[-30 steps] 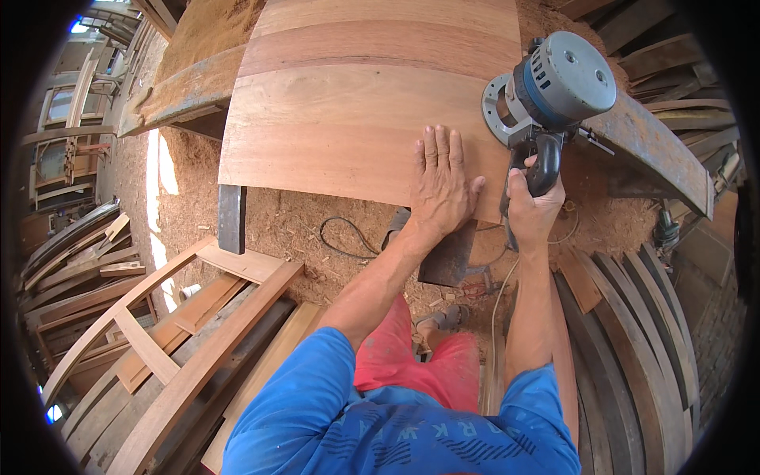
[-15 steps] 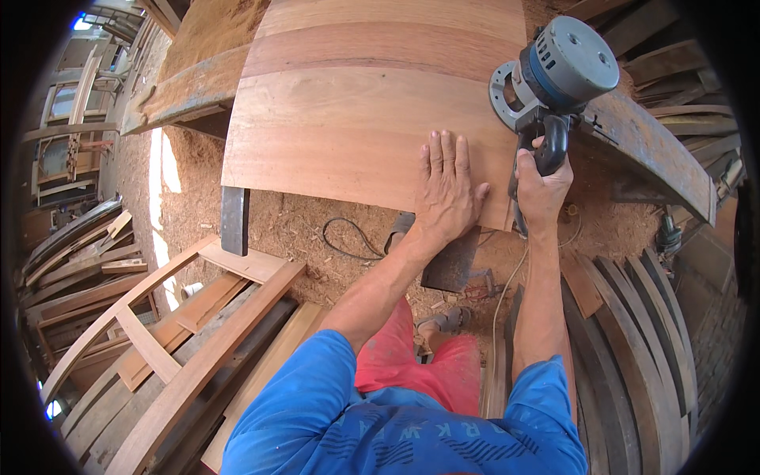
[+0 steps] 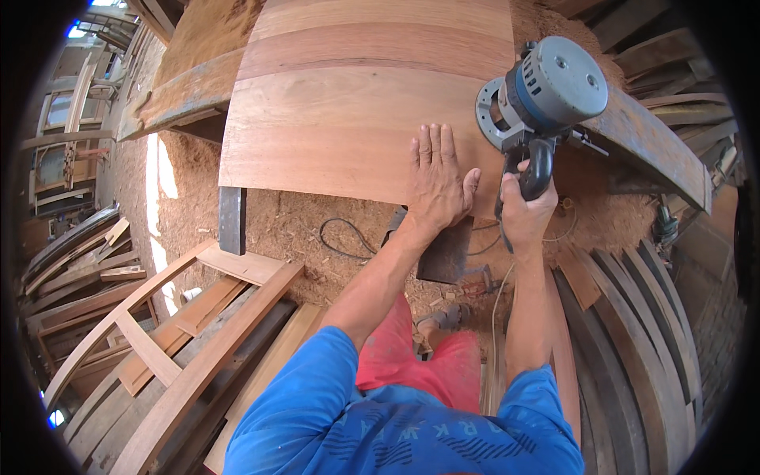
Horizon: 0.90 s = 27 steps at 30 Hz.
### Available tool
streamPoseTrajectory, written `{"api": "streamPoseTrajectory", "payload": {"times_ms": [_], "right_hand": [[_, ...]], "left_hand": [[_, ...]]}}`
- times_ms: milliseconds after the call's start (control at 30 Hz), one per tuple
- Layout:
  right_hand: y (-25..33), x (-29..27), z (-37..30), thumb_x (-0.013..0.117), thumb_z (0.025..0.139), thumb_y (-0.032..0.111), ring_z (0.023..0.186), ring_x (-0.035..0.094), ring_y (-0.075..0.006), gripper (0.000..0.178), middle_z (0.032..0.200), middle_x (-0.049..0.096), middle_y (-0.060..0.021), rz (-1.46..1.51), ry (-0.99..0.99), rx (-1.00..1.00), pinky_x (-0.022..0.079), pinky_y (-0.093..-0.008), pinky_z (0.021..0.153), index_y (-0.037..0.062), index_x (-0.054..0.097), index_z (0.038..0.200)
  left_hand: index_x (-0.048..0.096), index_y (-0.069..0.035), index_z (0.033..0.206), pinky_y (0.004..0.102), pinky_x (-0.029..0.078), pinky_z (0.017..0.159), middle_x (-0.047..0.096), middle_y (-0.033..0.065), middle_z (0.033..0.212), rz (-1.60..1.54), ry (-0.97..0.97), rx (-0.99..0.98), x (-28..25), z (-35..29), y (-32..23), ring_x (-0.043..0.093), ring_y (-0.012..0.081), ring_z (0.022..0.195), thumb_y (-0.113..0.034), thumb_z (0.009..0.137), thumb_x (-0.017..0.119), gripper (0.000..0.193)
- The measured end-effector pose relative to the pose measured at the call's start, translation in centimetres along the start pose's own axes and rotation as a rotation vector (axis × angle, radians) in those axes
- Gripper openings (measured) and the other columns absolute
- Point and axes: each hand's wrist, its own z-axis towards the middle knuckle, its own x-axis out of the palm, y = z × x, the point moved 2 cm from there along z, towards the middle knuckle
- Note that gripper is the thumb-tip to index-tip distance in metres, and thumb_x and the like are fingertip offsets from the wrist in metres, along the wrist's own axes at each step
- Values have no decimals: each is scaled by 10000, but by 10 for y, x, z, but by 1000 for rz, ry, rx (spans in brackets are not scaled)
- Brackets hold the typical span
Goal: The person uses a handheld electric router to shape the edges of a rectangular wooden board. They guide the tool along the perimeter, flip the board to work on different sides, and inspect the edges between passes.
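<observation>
Holds the router (image 3: 564, 84) by its black handle (image 3: 541, 168) in the closed right grip (image 3: 526, 214), at the right edge of the wooden board (image 3: 340, 119). Rests the left grip (image 3: 436, 186) flat and uncurled on the board. Has a wooden frame (image 3: 212, 368) at left, curved planks (image 3: 633, 340) at right.

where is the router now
In the head view, the router is at upper right, at the right edge of the wooden panel, its black handle in the right hand.
</observation>
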Motion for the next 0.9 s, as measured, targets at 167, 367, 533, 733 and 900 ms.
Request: {"api": "streamPoseTrajectory", "payload": {"times_ms": [167, 367, 533, 733, 900], "right_hand": [[13, -17, -69, 685, 914, 19, 696, 592, -84, 199, 816, 623, -28, -53, -5, 103, 479, -268, 622, 6, 587, 1088], [20, -37, -151, 717, 911, 49, 739, 596, -83, 244, 822, 620, -18, -30, 17, 205, 504, -269, 681, -33, 594, 1104], [18, -32, -139, 714, 910, 36, 728, 587, -75, 238, 817, 616, -11, 4, -5, 134, 502, -264, 668, -30, 599, 1108], [20, -20, -78, 727, 911, 67, 721, 612, -95, 244, 798, 641, -27, -104, -31, 28, 517, -290, 683, -18, 615, 1110], [12, -8, -36, 732, 908, 63, 731, 610, -89, 250, 803, 638, -18, 14, 9, 93, 508, -280, 696, 6, 603, 1115]], "left_hand": [[172, 145, 1575, 587, 160, 1254, 291, 367, 1596, -70, -38, 10, -1, -2, 3, 241, 533, 1515, -458, 1013, 526, 898], [160, 148, 1571, 596, 149, 1254, 296, 370, 1586, -115, -64, 24, 0, -2, 10, 237, 544, 1507, -514, 1014, 493, 927], [166, 145, 1570, 597, 181, 1243, 318, 375, 1572, -83, -95, 60, -2, 4, 9, 274, 551, 1483, -524, 1018, 485, 924], [160, 147, 1572, 583, 201, 1242, 342, 403, 1544, -215, 64, -146, -22, 16, 1, 308, 577, 1451, -477, 1059, 422, 849], [163, 137, 1576, 593, 183, 1243, 354, 404, 1544, -124, -58, -177, 0, 84, 15, 282, 563, 1481, -483, 1056, 428, 852]]}}
